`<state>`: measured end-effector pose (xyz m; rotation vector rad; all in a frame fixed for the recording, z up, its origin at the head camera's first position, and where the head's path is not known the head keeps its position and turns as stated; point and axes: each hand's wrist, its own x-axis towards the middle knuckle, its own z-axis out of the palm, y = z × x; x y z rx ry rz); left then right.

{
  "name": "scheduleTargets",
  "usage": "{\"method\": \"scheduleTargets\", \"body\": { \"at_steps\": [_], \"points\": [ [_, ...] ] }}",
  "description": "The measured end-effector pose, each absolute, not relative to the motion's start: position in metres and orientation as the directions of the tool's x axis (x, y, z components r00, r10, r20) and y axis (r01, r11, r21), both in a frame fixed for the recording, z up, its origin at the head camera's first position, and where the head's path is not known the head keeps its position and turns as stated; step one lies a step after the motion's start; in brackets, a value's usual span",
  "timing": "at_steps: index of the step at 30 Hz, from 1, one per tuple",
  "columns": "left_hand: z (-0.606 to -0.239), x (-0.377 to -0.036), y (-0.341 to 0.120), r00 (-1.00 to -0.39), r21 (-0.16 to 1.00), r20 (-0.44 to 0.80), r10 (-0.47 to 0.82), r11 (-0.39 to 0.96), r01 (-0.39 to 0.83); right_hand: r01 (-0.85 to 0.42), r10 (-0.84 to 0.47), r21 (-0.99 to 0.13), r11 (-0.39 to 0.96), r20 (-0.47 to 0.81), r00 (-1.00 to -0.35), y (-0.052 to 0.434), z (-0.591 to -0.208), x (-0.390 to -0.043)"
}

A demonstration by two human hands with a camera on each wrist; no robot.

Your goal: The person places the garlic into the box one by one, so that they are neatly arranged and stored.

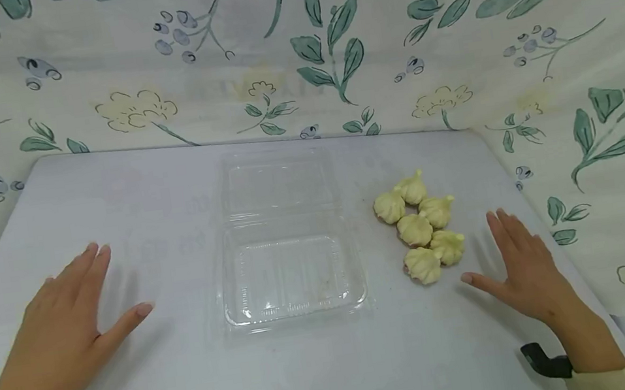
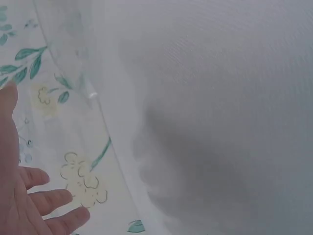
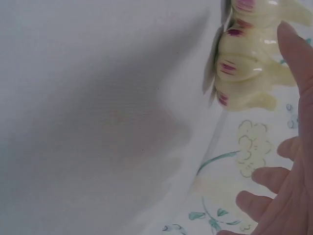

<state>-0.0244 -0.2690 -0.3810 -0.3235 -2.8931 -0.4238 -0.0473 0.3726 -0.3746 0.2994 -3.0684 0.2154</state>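
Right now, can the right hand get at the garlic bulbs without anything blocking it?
Probably yes. The right hand lies open and flat on the table, just right of the garlic bulbs, with only bare tabletop between. The open clear clamshell box sits on their far side, out of the way.

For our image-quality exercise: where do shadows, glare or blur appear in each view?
Head view: sharp, soft shadows beside both hands, glints on the clear container. Left wrist view: hazy, one broad shadow on the table. Right wrist view: garlic bulbs shiny, slightly soft.

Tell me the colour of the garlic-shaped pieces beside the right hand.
Pale creamy yellow garlic bulbs, seen best in the head view.
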Motion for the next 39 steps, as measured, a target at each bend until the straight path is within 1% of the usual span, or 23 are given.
{"method": "scheduleTargets", "body": {
  "at_steps": [2, 4, 9, 11, 15, 18, 22, 27, 32, 39],
  "points": [
    [-0.379, -0.026, -0.264, -0.949, 0.291, 0.263, 0.173, 0.924, 0.249, -0.198, -0.191, -0.14, 0.97, 0.065, -0.979, 0.372, -0.374, -0.049],
    [-0.376, -0.027, -0.259, -0.952, 0.315, 0.264, 0.157, 0.918, 0.239, -0.201, -0.193, -0.144, 0.969, 0.063, -0.979, 0.37, -0.374, -0.05],
    [-0.372, -0.029, -0.241, -0.987, 0.357, 0.122, 0.108, 0.923, 0.145, -0.207, -0.204, -0.178, 0.962, 0.036, -0.978, 0.365, -0.372, -0.051],
    [-0.37, -0.029, -0.231, -0.995, 0.4, 0.051, 0.091, 0.911, 0.104, -0.203, -0.207, -0.198, 0.959, 0.001, -0.978, 0.362, -0.37, -0.052],
    [-0.366, -0.03, -0.21, -0.995, 0.52, -0.029, 0.095, 0.852, 0.067, -0.184, -0.201, -0.223, 0.957, -0.06, -0.978, 0.357, -0.368, -0.055],
    [-0.365, -0.031, -0.199, -0.992, 0.58, -0.042, 0.118, 0.812, 0.072, -0.18, -0.198, -0.231, 0.956, -0.057, -0.979, 0.354, -0.37, -0.057],
    [-0.366, -0.032, -0.188, -0.989, 0.628, -0.078, 0.126, 0.777, 0.05, -0.189, -0.202, -0.248, 0.95, -0.028, -0.979, 0.353, -0.371, -0.059],
    [-0.368, -0.034, -0.18, -0.979, 0.684, -0.146, 0.141, 0.729, 0.003, -0.158, -0.176, -0.298, 0.941, -0.033, -0.984, 0.35, -0.371, -0.062],
    [-0.372, -0.036, -0.177, -0.971, 0.727, -0.179, 0.162, 0.686, -0.019, -0.134, -0.154, -0.347, 0.928, -0.032, -0.988, 0.347, -0.374, -0.065],
    [-0.382, -0.036, -0.174, -0.966, 0.769, -0.158, 0.203, 0.639, 0.008, -0.113, -0.135, -0.385, 0.916, -0.03, -0.99, 0.342, -0.378, -0.069]
  ]
}}
